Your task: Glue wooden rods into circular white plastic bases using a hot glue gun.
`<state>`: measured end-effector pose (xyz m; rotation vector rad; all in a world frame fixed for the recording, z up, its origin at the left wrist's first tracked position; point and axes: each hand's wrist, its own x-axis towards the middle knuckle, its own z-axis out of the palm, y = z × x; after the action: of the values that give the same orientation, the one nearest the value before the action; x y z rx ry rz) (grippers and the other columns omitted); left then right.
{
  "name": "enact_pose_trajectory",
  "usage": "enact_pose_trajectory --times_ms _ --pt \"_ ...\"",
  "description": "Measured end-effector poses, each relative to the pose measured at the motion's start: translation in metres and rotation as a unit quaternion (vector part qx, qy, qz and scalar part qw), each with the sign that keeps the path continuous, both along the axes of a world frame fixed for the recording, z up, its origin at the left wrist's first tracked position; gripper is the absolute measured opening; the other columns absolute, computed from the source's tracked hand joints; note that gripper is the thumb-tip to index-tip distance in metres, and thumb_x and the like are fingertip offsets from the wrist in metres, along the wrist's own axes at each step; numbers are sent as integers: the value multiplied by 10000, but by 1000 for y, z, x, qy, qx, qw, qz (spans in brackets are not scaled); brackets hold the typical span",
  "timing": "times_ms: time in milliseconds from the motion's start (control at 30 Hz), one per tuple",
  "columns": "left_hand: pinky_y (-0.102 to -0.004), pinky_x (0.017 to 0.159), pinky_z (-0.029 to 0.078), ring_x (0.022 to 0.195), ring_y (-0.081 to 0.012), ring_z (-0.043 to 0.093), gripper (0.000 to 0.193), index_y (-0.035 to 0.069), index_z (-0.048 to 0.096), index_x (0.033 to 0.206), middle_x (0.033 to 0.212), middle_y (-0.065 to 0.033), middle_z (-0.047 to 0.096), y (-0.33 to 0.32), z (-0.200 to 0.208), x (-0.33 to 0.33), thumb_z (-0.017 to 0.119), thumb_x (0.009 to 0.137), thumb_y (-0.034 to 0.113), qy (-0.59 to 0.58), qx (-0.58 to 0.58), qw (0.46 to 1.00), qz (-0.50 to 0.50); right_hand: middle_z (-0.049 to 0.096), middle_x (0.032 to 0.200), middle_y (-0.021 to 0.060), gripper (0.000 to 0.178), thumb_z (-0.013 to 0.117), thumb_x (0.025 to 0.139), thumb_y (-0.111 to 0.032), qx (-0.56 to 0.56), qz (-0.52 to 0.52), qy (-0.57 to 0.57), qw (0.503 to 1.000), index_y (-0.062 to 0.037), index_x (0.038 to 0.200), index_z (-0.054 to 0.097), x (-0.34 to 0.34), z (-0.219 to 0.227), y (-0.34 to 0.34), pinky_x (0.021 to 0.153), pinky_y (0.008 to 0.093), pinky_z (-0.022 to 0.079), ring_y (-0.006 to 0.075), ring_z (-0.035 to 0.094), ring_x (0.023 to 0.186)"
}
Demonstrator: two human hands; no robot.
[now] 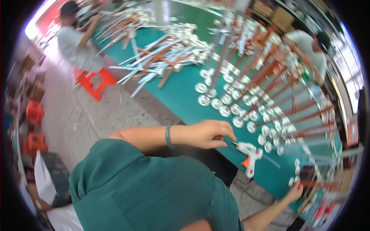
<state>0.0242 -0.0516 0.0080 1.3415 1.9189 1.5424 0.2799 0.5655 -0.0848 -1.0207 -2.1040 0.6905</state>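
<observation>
My left hand (210,133), with a grey-green bangle at its wrist, hovers at the front edge of the green table (181,102). Its fingers are loosely bent, thumb apart, and nothing shows between them. Just right of the fingertips lies a white hot glue gun (250,154) with an orange trigger. Farther right, my right hand (295,191) is closed at the white round end of a brown strip (318,184); the hand partly hides the grip. Many white round end pieces (238,122) on brown and clear strips stand in rows beyond the glue gun.
A heap of loose white and brown strips (154,61) covers the table's far left. One person (79,44) is at the left near a red stool (94,82); another person (308,50) leans in at the far right. Cables (254,188) trail below the table's front edge.
</observation>
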Motion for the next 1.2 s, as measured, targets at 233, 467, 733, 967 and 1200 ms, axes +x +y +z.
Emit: enact_pose_trajectory --times_ms 233,467,733,967,1200 --pt "-403 879 493 1001 -314 612 257 85 664 1031 989 -100 652 -122 5 -65 710 779 59 270 -31 864 424 700 881 58 250 690 918 -259 21 -30 -50 998 -28 1010 661 -7 33 -53 548 228 435 128 624 692" --pt "-448 866 508 987 -345 633 301 55 679 1039 1031 -157 661 -291 -23 -184 719 840 276 283 -140 615 722 652 1179 142 380 705 927 -328 21 -35 -69 997 -124 1242 644 -19 71 -188 892 401 493 289 608 1038" --pt "-460 890 517 1054 -362 643 258 131 727 1093 1198 -187 655 -362 -52 -252 575 886 96 129 -345 704 608 634 1012 94 324 672 960 -230 -39 108 -107 988 -118 1257 610 -48 101 -282 793 346 479 190 570 905" --pt "-395 807 526 949 -284 637 270 192 753 1009 982 -74 652 -363 -5 -234 675 794 47 361 -233 638 639 639 999 95 286 675 958 -203 -55 146 -84 984 -93 1215 618 -61 105 -283 767 340 487 184 577 852" --pt "-360 813 522 930 -236 642 231 183 783 976 968 -52 636 -370 16 -226 727 790 57 366 -260 718 532 653 966 100 220 692 946 -185 -22 175 -77 981 -23 1093 669 -78 100 -310 785 325 499 187 591 855"
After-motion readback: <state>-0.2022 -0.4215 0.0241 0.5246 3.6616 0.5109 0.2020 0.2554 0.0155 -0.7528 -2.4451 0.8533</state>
